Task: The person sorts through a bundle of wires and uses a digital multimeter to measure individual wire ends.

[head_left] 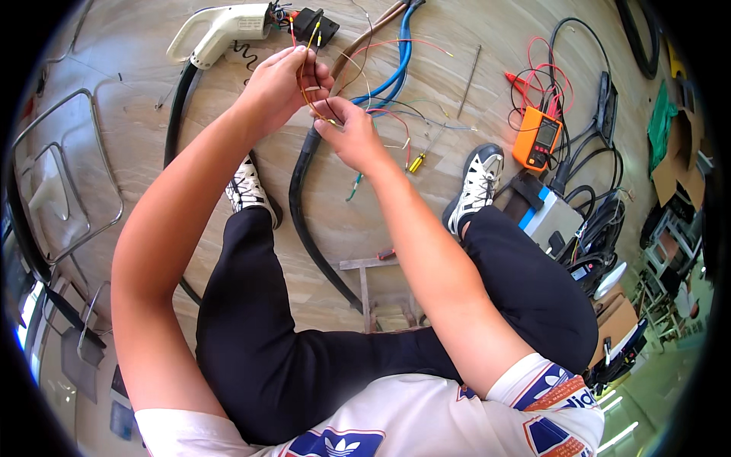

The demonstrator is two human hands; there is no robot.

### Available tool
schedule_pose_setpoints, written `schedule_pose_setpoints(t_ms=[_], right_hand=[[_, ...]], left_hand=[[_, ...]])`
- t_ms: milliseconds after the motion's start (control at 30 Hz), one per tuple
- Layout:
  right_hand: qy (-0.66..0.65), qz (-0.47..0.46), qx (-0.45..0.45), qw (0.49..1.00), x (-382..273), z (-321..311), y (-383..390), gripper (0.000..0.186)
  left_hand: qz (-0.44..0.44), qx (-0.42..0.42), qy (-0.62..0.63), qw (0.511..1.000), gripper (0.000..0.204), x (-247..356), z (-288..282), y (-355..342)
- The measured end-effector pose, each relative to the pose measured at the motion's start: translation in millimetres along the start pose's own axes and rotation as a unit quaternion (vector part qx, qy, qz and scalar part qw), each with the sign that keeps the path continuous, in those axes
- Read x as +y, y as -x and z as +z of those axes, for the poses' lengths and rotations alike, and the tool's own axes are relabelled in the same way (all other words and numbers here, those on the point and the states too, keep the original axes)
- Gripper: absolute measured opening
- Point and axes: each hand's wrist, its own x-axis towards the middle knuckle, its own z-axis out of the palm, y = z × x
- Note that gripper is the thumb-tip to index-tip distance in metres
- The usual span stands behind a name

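My left hand [280, 85] is closed in a pinch on thin wires [313, 33], whose yellow-sleeved ends stick up past the fingertips. Just below and to the right, my right hand [352, 135] pinches the lower stretch of the wires. Beyond the left hand lies a white charging gun [228, 24], its rear end open with coloured wires showing. A black plug-like block [315, 27] sits beside that opening. Under my hands passes a stripped thick black cable [301, 179], fanning into blue conductors [397, 75], a brown conductor [364, 46] and several thin coloured wires.
A yellow-handled screwdriver [416, 163] and a thin metal rod [469, 81] lie on the tiled floor. An orange multimeter [537, 139] with red and black leads stands at the right, near a grey-blue case [550, 222]. A metal-framed chair [95, 145] is at the left.
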Motion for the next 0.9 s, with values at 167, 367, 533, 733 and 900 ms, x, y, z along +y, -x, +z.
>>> schedule_pose_setpoints(t_ms=[167,367,533,733,900], right_hand=[[0.045,0.029,-0.015,0.998,-1.6,1.1,-12.1,0.024],[0.06,0.053,-0.111,0.991,-2.0,-19.4,-39.0,0.026],[-0.008,0.087,-0.18,0.98,-13.9,-21.8,-50.8,0.018],[-0.059,0.111,-0.15,0.981,-10.0,-31.2,-70.3,0.016],[-0.122,0.149,-0.036,0.981,-7.6,-37.6,-71.8,0.016]], left_hand=[[0.03,-0.017,0.045,0.998,0.025,2.3,-18.4,-9.9],[0.092,0.028,0.118,0.988,0.024,1.5,-25.7,-24.6],[0.105,0.028,0.098,0.989,0.025,7.6,-20.1,-32.5],[0.126,0.006,0.007,0.992,0.026,6.7,-29.3,-55.1],[0.183,0.068,-0.194,0.961,0.032,8.9,-32.4,-41.3]])
